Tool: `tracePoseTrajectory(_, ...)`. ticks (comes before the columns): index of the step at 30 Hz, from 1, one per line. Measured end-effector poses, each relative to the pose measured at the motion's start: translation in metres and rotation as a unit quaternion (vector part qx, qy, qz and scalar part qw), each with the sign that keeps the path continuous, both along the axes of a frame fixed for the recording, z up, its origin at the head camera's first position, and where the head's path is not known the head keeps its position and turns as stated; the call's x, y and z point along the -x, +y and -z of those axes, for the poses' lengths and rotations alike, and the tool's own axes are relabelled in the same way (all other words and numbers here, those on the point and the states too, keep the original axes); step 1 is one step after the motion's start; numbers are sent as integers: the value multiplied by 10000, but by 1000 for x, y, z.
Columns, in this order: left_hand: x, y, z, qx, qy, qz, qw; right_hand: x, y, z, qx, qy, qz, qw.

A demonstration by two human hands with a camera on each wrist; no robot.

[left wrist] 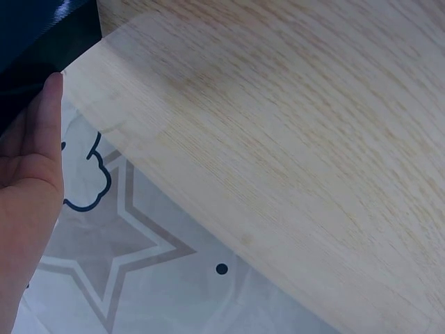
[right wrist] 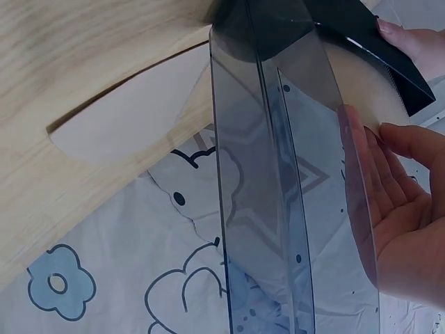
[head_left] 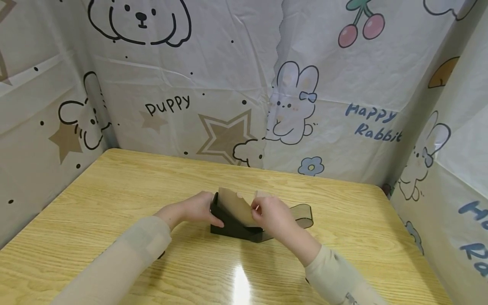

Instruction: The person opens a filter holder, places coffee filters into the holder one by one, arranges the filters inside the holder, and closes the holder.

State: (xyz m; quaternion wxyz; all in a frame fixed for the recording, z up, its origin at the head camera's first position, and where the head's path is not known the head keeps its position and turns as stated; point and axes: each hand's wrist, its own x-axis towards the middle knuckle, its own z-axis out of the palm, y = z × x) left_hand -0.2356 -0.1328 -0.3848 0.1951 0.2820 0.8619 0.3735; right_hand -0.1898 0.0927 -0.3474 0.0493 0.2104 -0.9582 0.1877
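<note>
In the head view, a black box (head_left: pixel 228 226) with a slanted rim sits on the table, a smoky see-through cover (head_left: pixel 303 212) reaching out to its right. My left hand (head_left: pixel 198 207) grips the box's left end, thumb on the near side; the left wrist view shows fingers (left wrist: pixel 45 122) along its dark wall. A tan card sheet (head_left: pixel 232 206) stands tilted in the box, partly above the rim. My right hand (head_left: pixel 272 214) pinches the sheet's right edge between thumb and fingers. In the right wrist view, the cover (right wrist: pixel 257 174) stretches between that camera and my right fingers.
The wood-grain table (head_left: pixel 114 190) extends around the box. Behind it and at both sides hangs a pale printed cloth (head_left: pixel 213 76) with rabbits, stars and a puppy, meeting the table's far edge.
</note>
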Motion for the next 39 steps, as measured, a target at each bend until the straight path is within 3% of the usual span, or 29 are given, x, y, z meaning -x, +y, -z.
tracePoseTrajectory(39, 1, -1, 2, -8, 6, 1, 10000, 1, -1, 15, -240, 452, -185, 9985)
